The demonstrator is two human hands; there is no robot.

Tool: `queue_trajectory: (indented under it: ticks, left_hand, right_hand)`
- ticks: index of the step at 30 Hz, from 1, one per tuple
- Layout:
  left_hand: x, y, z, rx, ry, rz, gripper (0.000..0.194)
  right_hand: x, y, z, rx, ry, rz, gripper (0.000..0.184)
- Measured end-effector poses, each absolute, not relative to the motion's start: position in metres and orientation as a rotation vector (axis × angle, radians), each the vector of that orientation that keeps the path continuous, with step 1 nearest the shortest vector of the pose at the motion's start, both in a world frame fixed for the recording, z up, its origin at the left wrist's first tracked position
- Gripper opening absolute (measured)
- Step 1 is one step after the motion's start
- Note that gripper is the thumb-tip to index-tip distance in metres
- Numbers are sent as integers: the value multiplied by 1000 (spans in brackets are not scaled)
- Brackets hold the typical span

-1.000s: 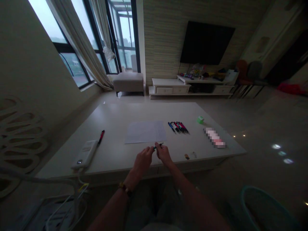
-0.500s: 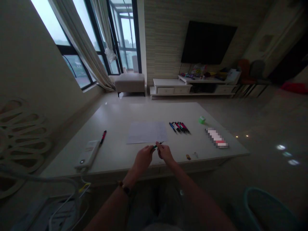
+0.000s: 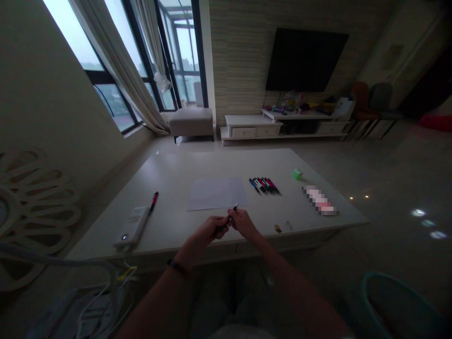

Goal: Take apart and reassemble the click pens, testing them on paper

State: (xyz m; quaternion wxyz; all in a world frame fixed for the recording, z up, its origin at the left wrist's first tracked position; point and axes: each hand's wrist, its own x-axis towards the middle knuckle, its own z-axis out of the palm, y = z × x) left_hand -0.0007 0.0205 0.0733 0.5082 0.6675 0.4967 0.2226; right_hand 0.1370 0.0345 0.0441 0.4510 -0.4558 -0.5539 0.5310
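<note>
Near the front edge of the white table, both hands are closed around one dark pen (image 3: 235,207). My left hand (image 3: 212,227) grips its lower part, wrapped round the barrel. With pinched fingers, my right hand (image 3: 243,221) holds the pen close to its upper end, which points up and away with a shiny tip. Most of the barrel is hidden by the fingers. Just beyond the hands lies a white sheet of paper (image 3: 212,193). A row of several pens (image 3: 264,186) rests to the paper's right.
On the table (image 3: 169,226) a white power strip (image 3: 133,226) and a red-black pen (image 3: 153,202) lie at left. At right are a small green box (image 3: 297,174), a blurred-out item (image 3: 319,200) and a small brown object (image 3: 278,229). A teal rim (image 3: 367,287) shows lower right.
The pen has turned in my hands to point more steeply upward, and its green part is no longer visible. My left hand has rotated and sits slightly lower; my right has barely moved.
</note>
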Motion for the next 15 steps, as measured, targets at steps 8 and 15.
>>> queue_trajectory:
  ticks: [8,15]
  left_hand:
    - [14,6,66,2507,1730,547,28]
    - [25,0,66,2448,1907,359,27]
  right_hand:
    - [129,33,28,-1304,-1142,1111,50]
    - [120,35,36,-1324,-1159,1083,42]
